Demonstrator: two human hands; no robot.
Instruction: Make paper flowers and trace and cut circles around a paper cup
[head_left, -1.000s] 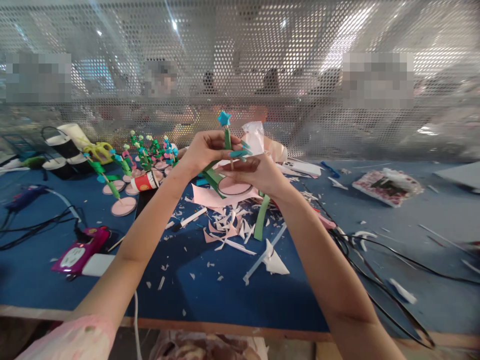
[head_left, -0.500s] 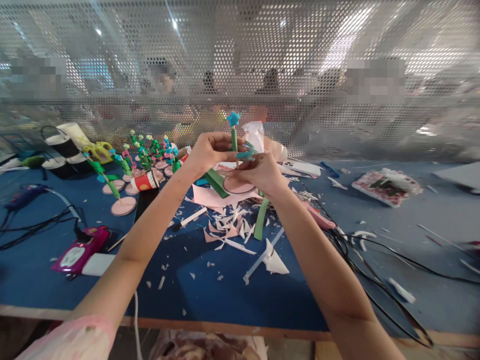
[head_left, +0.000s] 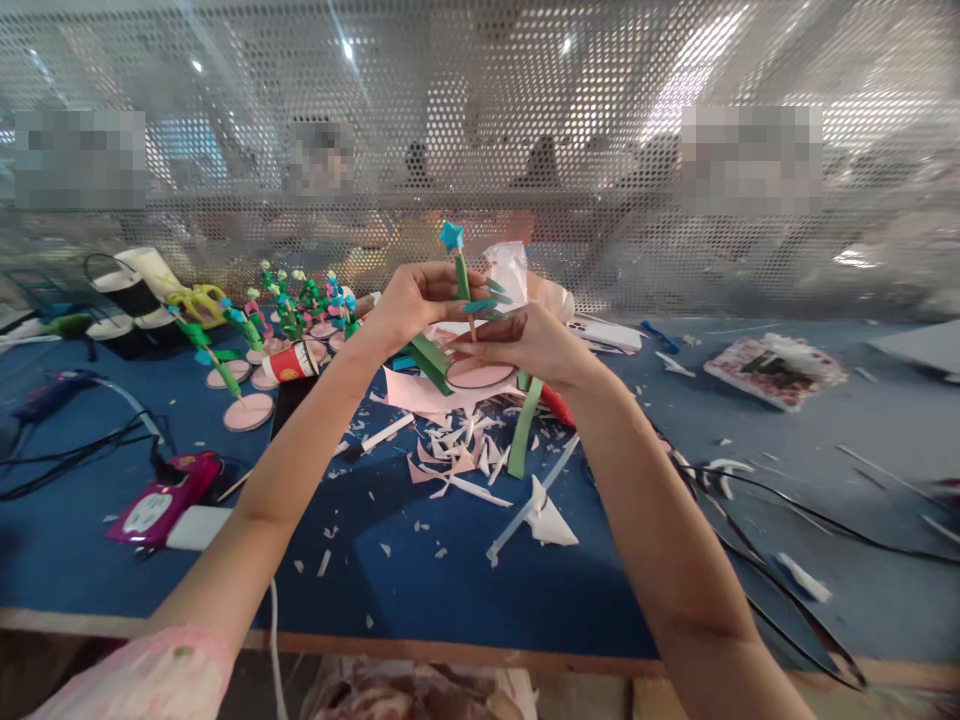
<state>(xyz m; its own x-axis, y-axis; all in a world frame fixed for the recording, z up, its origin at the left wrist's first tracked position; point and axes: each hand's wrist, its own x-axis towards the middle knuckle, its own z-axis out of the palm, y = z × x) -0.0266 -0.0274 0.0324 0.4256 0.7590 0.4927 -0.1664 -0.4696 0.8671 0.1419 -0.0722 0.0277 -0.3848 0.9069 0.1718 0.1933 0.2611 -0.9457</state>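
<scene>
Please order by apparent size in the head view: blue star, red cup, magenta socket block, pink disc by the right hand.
1. Magenta socket block
2. Red cup and pink disc: too alike to rank; the right hand partly hides the disc.
3. Blue star

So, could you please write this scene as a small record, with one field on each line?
Left hand: pinches a green-wrapped stick topped by a blue star
Right hand: fingers at the stick's lower end, above a pink disc; exact grip hidden
Table: blue, with pink paper and paper scraps near the hands
Left side: stick flowers on round pink bases; red-and-white cup on its side
Right side: red-and-white packet
Background: perforated screen
</scene>
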